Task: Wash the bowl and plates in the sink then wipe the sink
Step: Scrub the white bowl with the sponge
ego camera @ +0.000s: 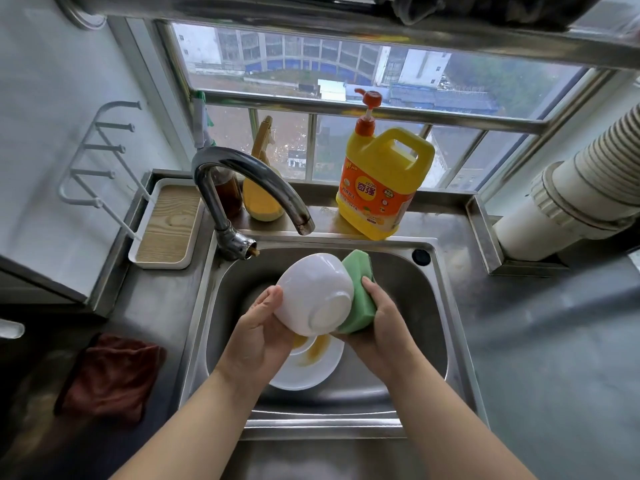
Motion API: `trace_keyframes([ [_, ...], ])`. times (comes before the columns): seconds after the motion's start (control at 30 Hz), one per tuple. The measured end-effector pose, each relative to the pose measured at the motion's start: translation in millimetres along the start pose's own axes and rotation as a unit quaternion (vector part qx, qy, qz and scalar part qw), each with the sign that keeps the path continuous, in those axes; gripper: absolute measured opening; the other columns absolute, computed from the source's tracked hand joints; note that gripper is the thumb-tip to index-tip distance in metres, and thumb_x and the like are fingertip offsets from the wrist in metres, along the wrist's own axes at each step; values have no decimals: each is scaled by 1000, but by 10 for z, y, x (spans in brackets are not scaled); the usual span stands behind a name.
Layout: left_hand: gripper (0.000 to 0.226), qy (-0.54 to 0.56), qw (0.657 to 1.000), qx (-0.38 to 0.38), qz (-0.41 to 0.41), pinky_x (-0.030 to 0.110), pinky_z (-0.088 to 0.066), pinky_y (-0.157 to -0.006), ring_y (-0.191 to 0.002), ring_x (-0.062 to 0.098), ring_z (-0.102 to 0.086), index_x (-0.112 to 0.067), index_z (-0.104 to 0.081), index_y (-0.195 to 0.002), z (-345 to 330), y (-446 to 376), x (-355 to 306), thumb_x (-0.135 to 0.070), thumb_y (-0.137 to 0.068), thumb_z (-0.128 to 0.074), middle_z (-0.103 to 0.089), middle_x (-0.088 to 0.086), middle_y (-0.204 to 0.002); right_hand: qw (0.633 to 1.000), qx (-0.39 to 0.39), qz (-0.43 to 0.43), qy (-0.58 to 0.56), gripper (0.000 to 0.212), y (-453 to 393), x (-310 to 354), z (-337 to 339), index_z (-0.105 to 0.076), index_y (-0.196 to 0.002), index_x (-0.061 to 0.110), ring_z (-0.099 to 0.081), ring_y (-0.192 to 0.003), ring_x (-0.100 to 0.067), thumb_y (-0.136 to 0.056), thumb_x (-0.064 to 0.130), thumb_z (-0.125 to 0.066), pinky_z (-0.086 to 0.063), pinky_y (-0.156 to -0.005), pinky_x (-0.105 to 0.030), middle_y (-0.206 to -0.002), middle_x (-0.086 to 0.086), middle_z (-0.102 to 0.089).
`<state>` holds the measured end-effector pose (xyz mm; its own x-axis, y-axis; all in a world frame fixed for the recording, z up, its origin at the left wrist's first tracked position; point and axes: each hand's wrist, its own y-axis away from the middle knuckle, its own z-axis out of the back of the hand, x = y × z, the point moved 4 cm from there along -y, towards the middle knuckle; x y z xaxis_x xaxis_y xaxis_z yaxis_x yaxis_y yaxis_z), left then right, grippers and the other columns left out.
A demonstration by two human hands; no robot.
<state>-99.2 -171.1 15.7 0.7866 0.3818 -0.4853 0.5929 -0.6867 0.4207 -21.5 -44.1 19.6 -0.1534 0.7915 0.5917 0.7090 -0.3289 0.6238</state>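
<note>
Over the steel sink (440,327), my left hand (258,332) grips a white bowl (313,292) by its rim, tilted so its underside faces me. My right hand (379,327) holds a green sponge (360,292) pressed against the bowl's right side. Below the bowl, white plates (304,370) lie in the basin, smeared with orange-yellow sauce; my hands and the bowl hide part of them.
The curved faucet (249,183) arches over the basin's back left, no water running. A yellow detergent jug (382,183) with a pump stands behind the sink. A dark red cloth (110,377) lies on the left counter. A white tray (166,226) sits at back left.
</note>
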Motion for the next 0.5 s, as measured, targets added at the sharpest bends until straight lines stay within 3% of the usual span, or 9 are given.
trace_keyframes([
  [0.1, 68, -14, 999, 24, 19, 47, -51, -90, -104, 29, -59, -10, -57, -101, 36, 29, 38, -32, -49, -93, -62, 13, -111, 999, 14, 32, -3, 40, 22, 55, 17, -50, -133, 16, -64, -86, -21, -97, 30, -43, -54, -75, -38, -97, -11, -66],
  [0.2, 50, -99, 994, 38, 30, 39, -52, -83, -91, 23, -64, -11, -65, -98, 81, 62, -49, -18, -54, -88, -67, 9, -98, 995, 16, 83, 55, 39, 26, 169, 45, -47, -136, 24, -65, -83, -17, -97, 23, -43, -53, -67, -30, -105, -8, -66],
  [0.27, 47, -177, 982, 44, 50, 37, -48, -83, -87, 24, -62, -6, -64, -104, 62, 52, -145, -7, -59, -72, -66, 13, -95, 984, 28, 122, 124, 42, 35, 287, 35, -50, -132, 32, -64, -92, -16, -92, 20, -53, -53, -69, -27, -119, -6, -63],
  [0.33, 41, -264, 960, 45, 86, 34, -50, -76, -80, 24, -61, -4, -61, -105, -8, 20, -247, -13, -65, -62, -64, 15, -91, 966, 63, 142, 206, 45, 53, 361, -12, -56, -122, 41, -61, -100, -15, -81, 23, -58, -52, -72, -23, -123, -1, -61],
  [0.43, 30, -376, 916, 64, 121, 30, -53, -71, -75, 19, -62, -8, -65, -102, -154, -31, -335, -31, -83, -63, -64, 10, -86, 921, 102, 165, 337, 47, 92, 392, -80, -56, -120, 48, -58, -107, -8, -85, 16, -59, -51, -85, -22, -125, 10, -58],
  [0.5, 24, -382, 915, 71, 108, 25, -52, -66, -71, 14, -61, -6, -64, -94, -210, -50, -319, -25, -81, -68, -63, 6, -81, 894, 102, 185, 394, 51, 105, 405, -97, -52, -126, 49, -57, -110, -6, -92, 10, -56, -49, -93, -24, -127, 10, -57],
])
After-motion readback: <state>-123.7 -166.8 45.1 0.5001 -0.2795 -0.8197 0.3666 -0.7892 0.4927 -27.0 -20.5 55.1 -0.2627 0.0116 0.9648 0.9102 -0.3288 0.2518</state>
